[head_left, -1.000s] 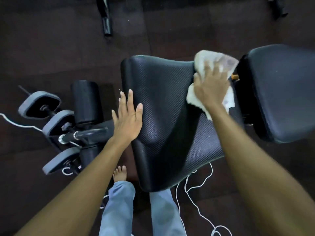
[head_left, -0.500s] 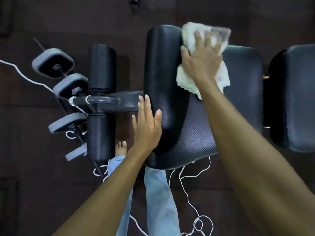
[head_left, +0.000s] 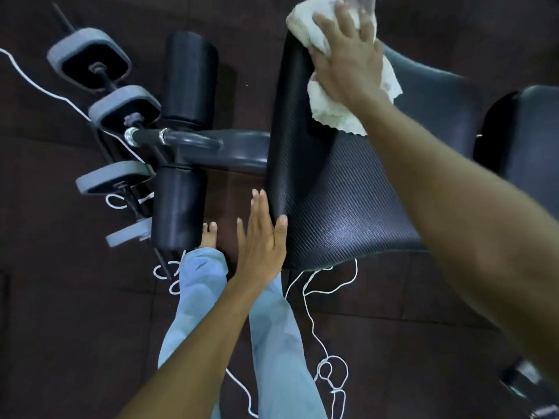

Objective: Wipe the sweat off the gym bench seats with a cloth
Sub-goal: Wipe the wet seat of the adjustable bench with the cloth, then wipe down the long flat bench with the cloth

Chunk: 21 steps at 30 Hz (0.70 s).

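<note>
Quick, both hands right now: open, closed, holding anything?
Left hand: open, fingers straight, at the seat edge.
Right hand: open, flat, pressing the cloth onto the seat.

Left hand (head_left: 261,240) flat, fingers straight and together, right hand (head_left: 348,55) spread palm-down, arm outstretched

Four grey-rimmed weight plates (head_left: 124,107) sit on thin bars at the left of the dark tiled floor (head_left: 60,328). Just beside them, two black padded rollers (head_left: 190,77) flank a grey metal bar (head_left: 181,139). A white cord (head_left: 311,300) loops loosely across the floor near pale blue trouser legs (head_left: 272,343) and a bare foot (head_left: 208,234).
</note>
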### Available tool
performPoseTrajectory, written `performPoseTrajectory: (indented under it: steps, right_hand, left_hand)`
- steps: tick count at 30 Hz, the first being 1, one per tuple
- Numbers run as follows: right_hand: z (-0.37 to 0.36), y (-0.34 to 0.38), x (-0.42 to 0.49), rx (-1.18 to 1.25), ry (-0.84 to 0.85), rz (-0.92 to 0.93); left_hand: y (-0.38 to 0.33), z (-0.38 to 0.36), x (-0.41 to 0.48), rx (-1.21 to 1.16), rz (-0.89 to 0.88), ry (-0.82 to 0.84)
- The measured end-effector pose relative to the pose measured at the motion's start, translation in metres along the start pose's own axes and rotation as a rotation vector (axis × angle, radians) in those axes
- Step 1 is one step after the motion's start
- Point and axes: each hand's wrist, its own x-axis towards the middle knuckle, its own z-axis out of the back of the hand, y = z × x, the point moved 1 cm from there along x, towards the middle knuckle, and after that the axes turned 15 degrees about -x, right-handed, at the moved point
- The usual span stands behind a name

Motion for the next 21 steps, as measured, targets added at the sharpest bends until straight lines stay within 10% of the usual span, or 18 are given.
performPoseTrajectory:
  steps: [8, 21]
  right_hand:
    - [-0.004, 0.032, -0.154, 0.025, 0.043, 0.034]
    - [0.188, 0.194, -0.196, 0.422, 0.217, 0.178]
  left_hand:
    - [0.01, 0.064, -0.032, 0.208, -0.02, 0.139]
    - [-0.015, 0.349, -0.135, 0.262, 0.079, -0.303]
